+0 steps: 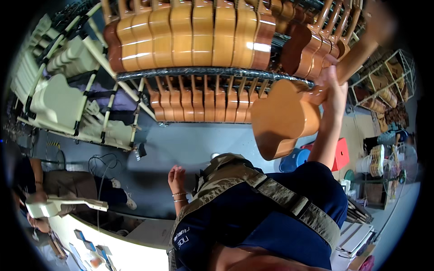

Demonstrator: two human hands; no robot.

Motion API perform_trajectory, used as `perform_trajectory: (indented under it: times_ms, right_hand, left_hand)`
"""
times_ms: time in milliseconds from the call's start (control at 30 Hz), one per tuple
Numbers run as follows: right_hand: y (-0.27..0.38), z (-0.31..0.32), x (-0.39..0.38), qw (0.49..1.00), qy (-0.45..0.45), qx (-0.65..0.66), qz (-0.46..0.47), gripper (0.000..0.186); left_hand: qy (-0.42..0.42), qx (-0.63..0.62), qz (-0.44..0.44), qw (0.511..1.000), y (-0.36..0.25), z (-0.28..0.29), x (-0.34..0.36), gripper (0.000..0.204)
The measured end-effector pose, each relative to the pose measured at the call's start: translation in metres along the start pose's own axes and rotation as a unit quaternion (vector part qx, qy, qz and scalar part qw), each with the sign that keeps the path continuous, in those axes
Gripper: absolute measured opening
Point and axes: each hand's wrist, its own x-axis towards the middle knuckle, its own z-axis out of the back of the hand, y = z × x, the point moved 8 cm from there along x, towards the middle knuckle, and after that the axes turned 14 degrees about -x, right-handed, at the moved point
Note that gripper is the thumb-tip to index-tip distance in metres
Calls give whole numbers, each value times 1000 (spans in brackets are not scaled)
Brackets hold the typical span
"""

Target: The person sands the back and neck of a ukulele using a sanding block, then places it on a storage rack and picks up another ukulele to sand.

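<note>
My right hand [333, 86] is raised at the upper right, closed round the neck [355, 61] of a tan, glossy guitar [280, 117]. The guitar's body hangs just left of my forearm, against the backdrop of racked guitars, and the top of its neck is blurred near the picture's upper right. My left hand [177, 177] is low in the middle, beside my camouflage pack straps, empty, with its fingers loosely curved and slightly apart.
Guitar racks [190, 72] stretch ahead; more guitar bodies [300, 49] hang upper right. A pale cart [58, 104] holds unfinished bodies. A co-worker [101, 189] at lower left holds a white neck piece [49, 207] by a white bench [117, 250]. A blue stool [291, 160] and red stool [339, 153] stand right.
</note>
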Motion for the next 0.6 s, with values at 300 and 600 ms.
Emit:
perform_trajectory:
  times_ms: [300, 600]
  right_hand:
    - [-3, 58, 124, 988, -115, -51, 91, 36]
    - [-113, 11, 272, 972, -44, -181, 142, 48]
  left_hand:
    - [-27, 114, 73, 990, 67, -89, 38, 33]
    - [-48, 88, 5, 995, 69, -96, 36, 34]
